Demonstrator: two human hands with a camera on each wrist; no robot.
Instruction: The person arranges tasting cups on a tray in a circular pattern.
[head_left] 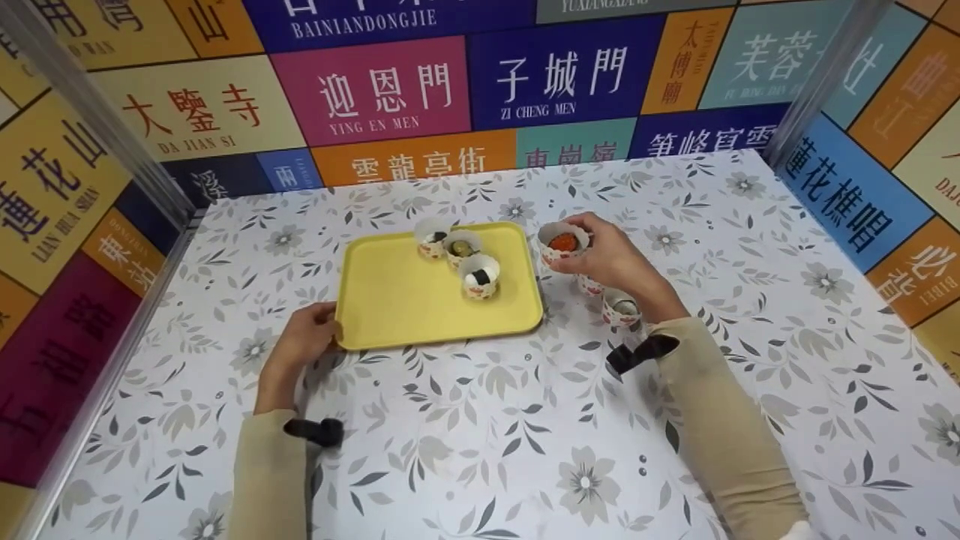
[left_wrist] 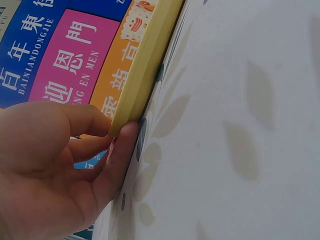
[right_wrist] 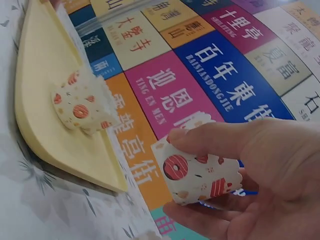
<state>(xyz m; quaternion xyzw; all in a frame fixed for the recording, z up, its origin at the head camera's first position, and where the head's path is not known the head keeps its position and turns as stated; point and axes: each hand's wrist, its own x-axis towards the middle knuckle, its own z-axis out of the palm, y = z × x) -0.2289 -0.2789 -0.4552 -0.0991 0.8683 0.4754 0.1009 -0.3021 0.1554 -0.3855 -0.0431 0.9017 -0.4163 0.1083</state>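
My right hand grips a patterned paper baking cup with an orange-red filling, thumb on one side and fingers on the other. It is held beside the right edge of a yellow tray. At the tray's near left corner, my left hand pinches the rim between thumb and fingers. Towards the tray's back right stand three more paper cups: one at the back, a middle one with a greenish filling, and a front one with a white, black-banded piece.
Right of the tray, a paper cup stands on the flower-patterned table. Another cup is mostly hidden behind my right hand. Colourful panels with lettering rise behind the table and along both sides.
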